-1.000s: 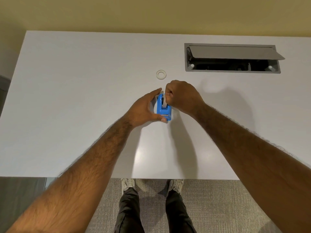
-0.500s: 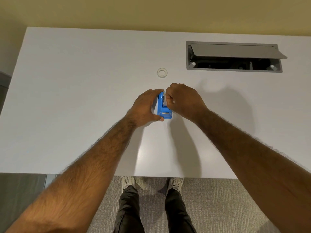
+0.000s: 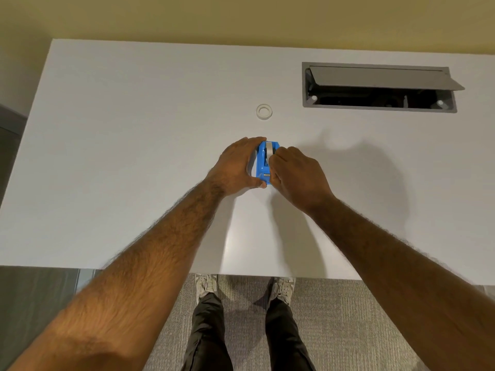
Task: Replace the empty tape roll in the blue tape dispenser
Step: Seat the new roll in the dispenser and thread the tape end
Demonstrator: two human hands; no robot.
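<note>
The blue tape dispenser [image 3: 262, 167] stands on the white table [image 3: 134, 156], about midway across it and held between both hands. Nearest, the left hand [image 3: 237, 164] grips its left side, thumb at the near end by the cutter and fingers wrapped round the far end. The right hand [image 3: 297, 174] lies against the right side, fingers curled in and pinching at the tape roll [image 3: 269, 151]; whether it holds a free end of tape is hidden.

A second ago that right hand sat over the top and covered the far end. It has since slid nearer and to the right, so the roll now shows, sunk between the blue walls. I judge the new roll seated, with only the tape end left to lead to the cutter.

Beyond the dispenser, well apart, the empty ring [image 3: 264, 111] lies flat. Farther off to the right is an open cable hatch [image 3: 380, 79].
</note>
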